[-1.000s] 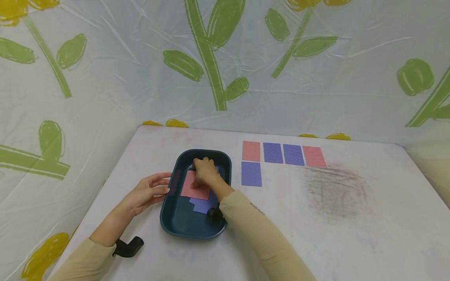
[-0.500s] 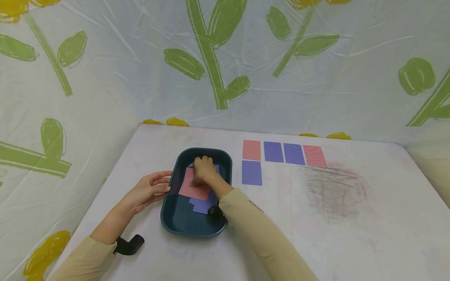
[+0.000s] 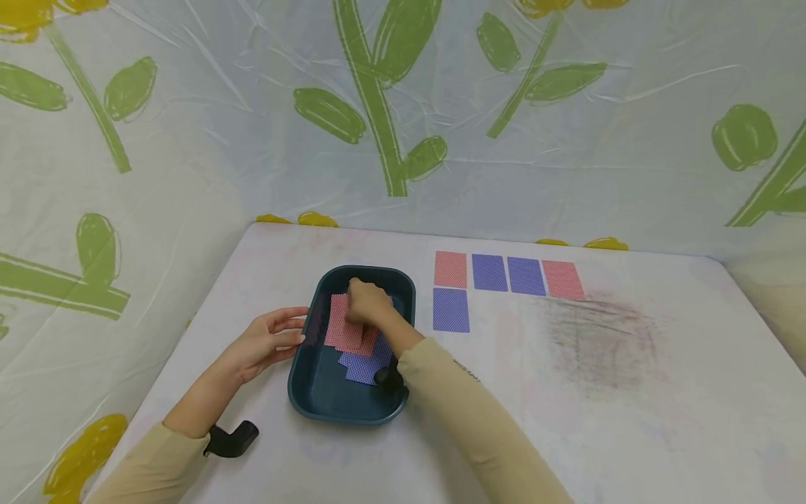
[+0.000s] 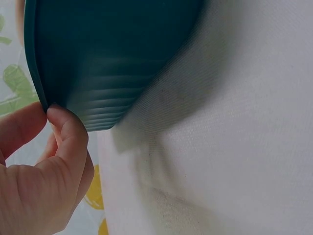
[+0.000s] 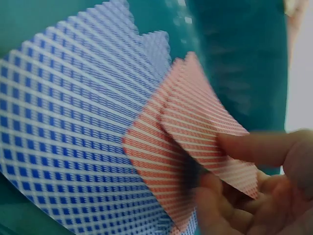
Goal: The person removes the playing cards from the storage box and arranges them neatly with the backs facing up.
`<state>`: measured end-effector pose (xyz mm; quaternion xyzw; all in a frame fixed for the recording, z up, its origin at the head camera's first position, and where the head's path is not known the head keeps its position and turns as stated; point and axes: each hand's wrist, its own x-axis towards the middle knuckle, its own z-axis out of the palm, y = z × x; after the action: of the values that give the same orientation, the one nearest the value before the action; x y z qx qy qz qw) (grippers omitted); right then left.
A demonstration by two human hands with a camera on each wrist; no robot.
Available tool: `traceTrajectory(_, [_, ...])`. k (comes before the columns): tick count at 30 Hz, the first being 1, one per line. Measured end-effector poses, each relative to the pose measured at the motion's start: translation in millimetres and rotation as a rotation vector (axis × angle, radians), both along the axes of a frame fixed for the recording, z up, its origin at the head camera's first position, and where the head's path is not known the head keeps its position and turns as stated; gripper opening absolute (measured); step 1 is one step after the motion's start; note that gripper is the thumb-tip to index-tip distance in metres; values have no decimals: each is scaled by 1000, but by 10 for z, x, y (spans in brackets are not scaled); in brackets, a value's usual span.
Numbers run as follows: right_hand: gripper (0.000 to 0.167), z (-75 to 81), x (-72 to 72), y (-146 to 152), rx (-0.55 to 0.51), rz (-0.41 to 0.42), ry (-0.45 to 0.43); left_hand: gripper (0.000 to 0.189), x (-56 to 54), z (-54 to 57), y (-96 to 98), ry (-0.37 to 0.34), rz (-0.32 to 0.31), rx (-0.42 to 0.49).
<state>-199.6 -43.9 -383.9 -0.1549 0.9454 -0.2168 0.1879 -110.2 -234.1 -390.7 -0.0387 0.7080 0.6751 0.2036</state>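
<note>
A dark teal tray (image 3: 340, 409) stands on the table, with playing cards inside. In the head view my left hand (image 3: 267, 341) is at its left edge. Thumb and finger of the left hand (image 4: 46, 171) pinch the tray rim (image 4: 32, 54) in the left wrist view. My right hand (image 3: 370, 306) reaches into the tray. In the right wrist view, the right hand (image 5: 264, 181) pinches a slightly bent red-backed card (image 5: 205, 129) between thumb and fingers. Another red-backed card (image 5: 149, 139) lies under it, on blue-backed cards (image 5: 73, 117) that overlap. Card faces are hidden.
Right of the tray, a row holds a red-backed card (image 3: 450, 269), two blue-backed cards (image 3: 490, 273) and another red-backed card (image 3: 563, 280). One blue-backed card (image 3: 450, 310) lies below the row's left end. A dark smudge (image 3: 601, 350) marks the white table.
A red-backed card has shifted and lifted off the one beneath it, now pinched by my right hand. The right hand has turned slightly. My left hand stays at the tray.
</note>
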Motion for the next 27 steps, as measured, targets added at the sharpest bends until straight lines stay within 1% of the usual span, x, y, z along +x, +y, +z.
traceTrajectory(2, [27,32,-11,42,-70,2,-54,60,3,0,-5,-1,3,-2])
traceTrajectory(3, [27,47,-15,61,-108,1,-79,60,3,0,-6,0,4,-3])
traceTrajectory(11, [33,135,-47,177,-435,-57,-244,60,-2,1,-6,0,2,3])
traceTrajectory(15, [36,155,-63,218,-558,-105,-311,60,-3,-3,-2,-1,4,-2])
traceTrajectory(20, [42,206,-66,278,-648,-154,-384,59,-3,-1,1,1,-1,-7])
traceTrajectory(24, [47,262,-62,322,-696,-175,-468,59,-1,5,3,2,2,-9])
traceTrajectory(27, [48,290,-59,350,-733,-184,-510,59,-3,5,5,4,-3,-3])
